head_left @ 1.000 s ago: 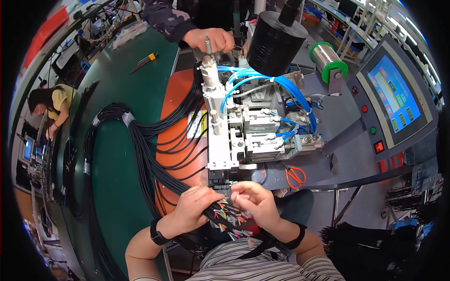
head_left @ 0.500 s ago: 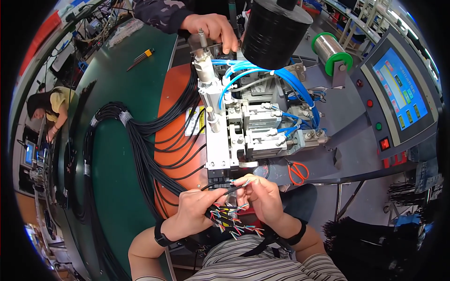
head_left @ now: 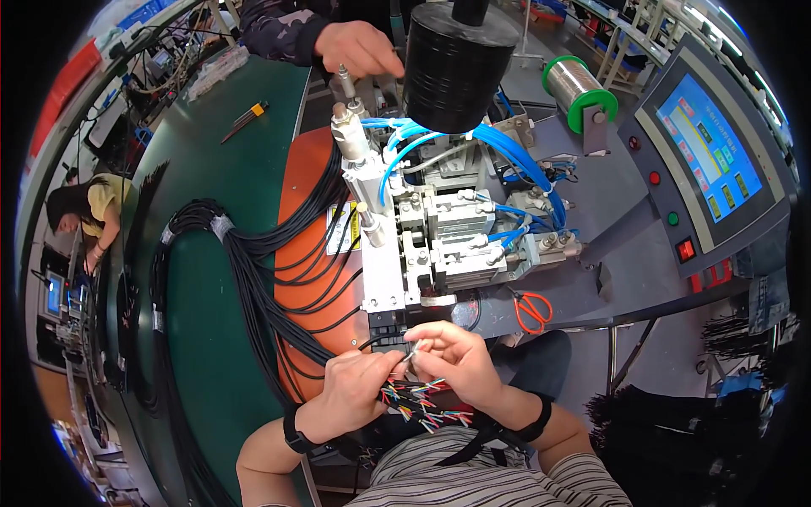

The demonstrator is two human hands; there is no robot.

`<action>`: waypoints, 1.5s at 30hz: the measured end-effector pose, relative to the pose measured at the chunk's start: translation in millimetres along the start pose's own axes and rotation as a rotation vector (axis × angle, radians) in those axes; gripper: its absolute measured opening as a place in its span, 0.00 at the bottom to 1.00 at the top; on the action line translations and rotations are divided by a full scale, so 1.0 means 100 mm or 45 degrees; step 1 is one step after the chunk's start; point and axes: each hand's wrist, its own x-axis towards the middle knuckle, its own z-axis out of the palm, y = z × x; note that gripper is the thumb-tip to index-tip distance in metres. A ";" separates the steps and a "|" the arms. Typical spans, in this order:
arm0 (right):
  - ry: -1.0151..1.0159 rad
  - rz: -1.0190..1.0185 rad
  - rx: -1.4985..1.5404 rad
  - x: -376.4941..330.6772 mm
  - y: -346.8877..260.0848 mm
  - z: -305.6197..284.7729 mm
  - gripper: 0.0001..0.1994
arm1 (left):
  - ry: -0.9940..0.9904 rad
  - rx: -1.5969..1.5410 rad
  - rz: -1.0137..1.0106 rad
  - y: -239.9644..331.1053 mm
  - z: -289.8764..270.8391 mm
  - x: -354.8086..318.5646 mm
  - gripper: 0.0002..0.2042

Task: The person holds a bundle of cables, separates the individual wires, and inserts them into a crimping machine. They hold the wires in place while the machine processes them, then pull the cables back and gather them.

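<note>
My left hand is closed, pinching a thin black cable near its end, just in front of the machine's front edge. Against it, my right hand has its thumb and fingers closed on the tip of that cable, where pale wires show between the fingertips. Below both hands hangs a bunch of cable ends, their red, white, blue and yellow wires fanned out. Right ahead stands a machine with metal air cylinders and blue tubes.
A long black cable bundle curves over the green table and orange mat. Orange-handled scissors, a solder wire spool and a touch screen lie right. A black duct hangs overhead. Another person's hand is behind the machine.
My right hand's fingertips have moved left and slightly down, closing over the cable tip near my left hand. The other person's hand has drawn left from the duct. The view has shifted slightly.
</note>
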 end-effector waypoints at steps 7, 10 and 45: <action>0.025 -0.924 -1.213 0.05 0.37 0.12 0.19 | 0.087 -0.278 -0.031 -0.17 -0.04 -0.10 0.06; 0.060 -0.949 -1.311 0.05 0.35 0.12 0.17 | 0.097 -0.244 -0.019 -0.20 -0.08 -0.13 0.06; -0.390 0.075 -0.489 0.20 0.02 -0.09 0.04 | -0.588 -0.709 -0.161 -0.39 -0.29 -0.18 0.11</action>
